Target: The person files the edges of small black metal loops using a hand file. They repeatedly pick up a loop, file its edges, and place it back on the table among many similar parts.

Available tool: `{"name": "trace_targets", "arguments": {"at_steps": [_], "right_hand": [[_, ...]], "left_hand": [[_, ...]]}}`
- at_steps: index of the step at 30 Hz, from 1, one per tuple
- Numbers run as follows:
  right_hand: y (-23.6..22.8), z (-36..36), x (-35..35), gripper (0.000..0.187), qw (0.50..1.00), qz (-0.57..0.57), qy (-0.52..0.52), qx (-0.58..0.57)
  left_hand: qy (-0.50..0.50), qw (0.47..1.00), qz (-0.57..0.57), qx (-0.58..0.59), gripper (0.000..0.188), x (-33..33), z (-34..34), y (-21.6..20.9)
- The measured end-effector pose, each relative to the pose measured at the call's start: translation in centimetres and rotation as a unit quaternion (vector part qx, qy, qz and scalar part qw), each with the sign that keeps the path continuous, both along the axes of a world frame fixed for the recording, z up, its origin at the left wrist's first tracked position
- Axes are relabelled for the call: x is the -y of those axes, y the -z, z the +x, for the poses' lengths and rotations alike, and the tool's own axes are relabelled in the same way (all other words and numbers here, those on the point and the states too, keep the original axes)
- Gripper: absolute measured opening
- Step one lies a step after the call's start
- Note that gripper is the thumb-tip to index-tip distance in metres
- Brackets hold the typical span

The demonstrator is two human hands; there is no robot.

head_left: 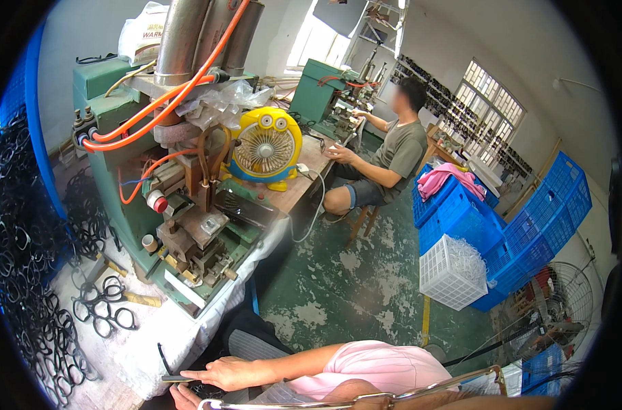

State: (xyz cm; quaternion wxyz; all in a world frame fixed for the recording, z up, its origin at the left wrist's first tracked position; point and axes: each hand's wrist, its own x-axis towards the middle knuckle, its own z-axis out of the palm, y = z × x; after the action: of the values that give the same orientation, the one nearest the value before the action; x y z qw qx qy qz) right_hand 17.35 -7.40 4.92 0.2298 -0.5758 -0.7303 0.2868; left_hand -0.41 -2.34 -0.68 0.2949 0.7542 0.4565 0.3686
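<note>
Low in the view, my right hand [230,373] reaches leftward from a pink sleeve, its fingers closed on a dark glasses frame [178,378] seen edge-on. A thin dark arm of it sticks up beside the white-covered table edge. Just below, my left hand [183,397] pinches the same piece from the other side; much of this hand is cut off by the lower edge. Several black glasses frames [106,306] lie on the white table cover [137,348] beyond my hands. A larger heap of black frames [48,335] spreads along the left.
A green press machine [113,164] with orange hoses stands on the table. Beside it is a yellow fan [266,147]. A co-worker [396,147] sits at another green machine [316,89]. Blue crates [461,219] and a white crate [451,277] stand right, near a floor fan [564,301].
</note>
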Motion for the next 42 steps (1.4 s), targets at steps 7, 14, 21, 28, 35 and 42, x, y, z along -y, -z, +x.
{"name": "trace_targets", "arguments": {"at_steps": [7, 14, 21, 28, 35, 42], "right_hand": [[-0.3, 0.1, 0.0, 0.064, 0.999, -0.038, 0.0, -0.016], [0.0, 0.0, 0.0, 0.063, 1.0, 0.009, 0.006, -0.001], [-0.3, 0.1, 0.1, 0.062, 1.0, 0.013, 0.001, -0.014], [-0.3, 0.1, 0.0, 0.061, 1.0, -0.016, 0.003, -0.015], [-0.1, 0.0, 0.1, 0.057, 0.999, -0.037, 0.013, -0.027], [0.0, 0.0, 0.1, 0.055, 0.999, -0.027, 0.018, -0.035]], "left_hand": [[-0.008, 1.0, -0.019, 0.014, 0.024, 0.2, 0.0, 0.0], [-0.019, 0.999, -0.022, 0.019, 0.024, -0.6, -0.1, 0.9], [-0.009, 1.0, 0.017, -0.019, 0.022, -1.3, -0.1, 1.4], [-0.015, 0.999, -0.025, 0.034, 0.022, 0.4, 0.0, 0.2], [-0.016, 0.999, -0.005, 0.028, 0.023, -0.7, 0.2, 0.1], [-0.018, 0.997, -0.042, 0.056, 0.025, -0.9, 0.3, -0.1]]}}
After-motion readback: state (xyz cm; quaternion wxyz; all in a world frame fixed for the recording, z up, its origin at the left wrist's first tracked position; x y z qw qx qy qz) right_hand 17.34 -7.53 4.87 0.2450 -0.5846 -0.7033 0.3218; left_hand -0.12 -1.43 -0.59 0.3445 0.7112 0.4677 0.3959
